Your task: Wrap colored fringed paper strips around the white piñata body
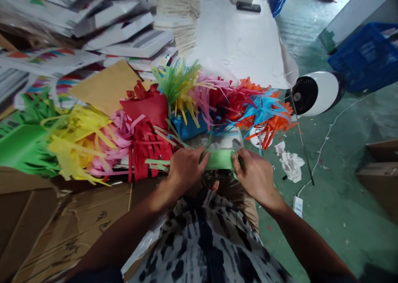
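Note:
A strip of light green tissue paper (220,159) is stretched level between my two hands, close to my body. My left hand (186,163) pinches its left end, and cut green fringe sticks out on that side. My right hand (253,173) grips the right end between thumb and fingers. Just beyond them lies a row of fringed paper tassels: red (149,109), yellow (81,138), pink (120,129), a green and yellow bunch (178,88), blue (263,107) and orange (280,117). Folded green sheets (27,144) with cut edges lie at far left.
Stacked printed white packs (124,30) and a yellow-brown envelope (105,86) lie at the left. A white-covered table (236,38) extends ahead. To the right are a black and white fan (317,93), a blue crate (367,59) and a power strip (297,206). Cardboard (77,229) lies lower left.

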